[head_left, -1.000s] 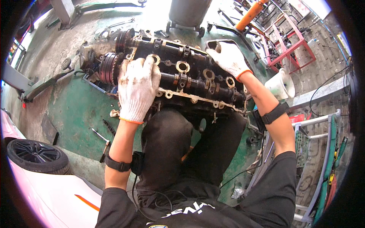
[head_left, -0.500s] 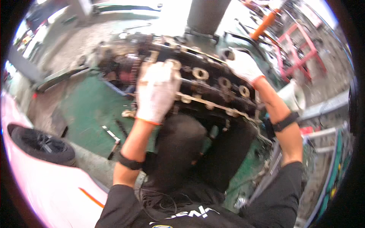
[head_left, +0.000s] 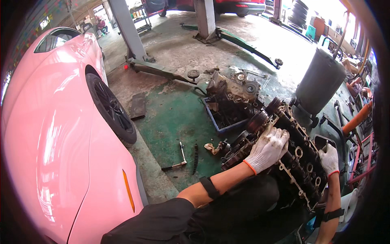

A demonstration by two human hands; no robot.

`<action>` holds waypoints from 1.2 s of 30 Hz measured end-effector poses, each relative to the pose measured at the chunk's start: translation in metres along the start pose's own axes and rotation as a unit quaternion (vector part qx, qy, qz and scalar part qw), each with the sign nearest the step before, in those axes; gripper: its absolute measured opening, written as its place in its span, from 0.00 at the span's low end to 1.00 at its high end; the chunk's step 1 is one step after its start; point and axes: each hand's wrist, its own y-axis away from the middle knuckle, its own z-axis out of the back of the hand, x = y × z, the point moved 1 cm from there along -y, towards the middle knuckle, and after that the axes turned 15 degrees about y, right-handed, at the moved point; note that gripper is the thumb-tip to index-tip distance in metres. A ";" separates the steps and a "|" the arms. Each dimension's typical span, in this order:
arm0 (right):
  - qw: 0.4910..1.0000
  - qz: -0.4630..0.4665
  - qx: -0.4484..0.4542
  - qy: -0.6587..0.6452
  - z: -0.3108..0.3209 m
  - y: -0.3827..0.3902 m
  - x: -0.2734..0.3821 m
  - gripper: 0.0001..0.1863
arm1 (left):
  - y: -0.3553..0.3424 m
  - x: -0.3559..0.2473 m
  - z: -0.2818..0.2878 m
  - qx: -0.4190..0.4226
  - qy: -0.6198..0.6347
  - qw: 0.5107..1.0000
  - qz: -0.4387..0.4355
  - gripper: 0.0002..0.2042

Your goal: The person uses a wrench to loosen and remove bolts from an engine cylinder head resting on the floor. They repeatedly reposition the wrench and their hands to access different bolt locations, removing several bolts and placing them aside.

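Note:
A black engine with round openings along its top and a pale gasket edge stands in front of my knees, slanting across the lower right. My left hand, in a white knit glove with an orange cuff, rests on its pulley end, fingers curled down onto the top. My right hand, gloved the same way, is at the engine's far right edge with its fingers bent together. What lies between those fingers is too small to make out. Next to the left hand are dark round pulleys.
Beyond the engine, a blue tray of dark parts lies beside a metal housing. A ratchet wrench lies on the green floor. A pink car fills the left. A grey tank and lift arms stand farther off.
My view has swung left and up, so the pink car and workshop floor now show and the engine sits lower right. Both hands remain at the engine.

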 end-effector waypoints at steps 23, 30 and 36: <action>0.986 -0.101 0.068 0.117 0.017 0.008 0.028 0.21 | -0.003 -0.001 0.005 0.023 -0.022 0.999 -0.013 0.14; 0.988 -0.129 0.049 0.070 0.025 0.015 0.034 0.20 | -0.004 -0.003 0.005 0.014 -0.035 0.999 -0.037 0.12; 0.988 -0.090 0.003 0.123 0.010 0.013 0.032 0.20 | -0.005 -0.004 0.005 0.026 -0.045 0.998 -0.024 0.11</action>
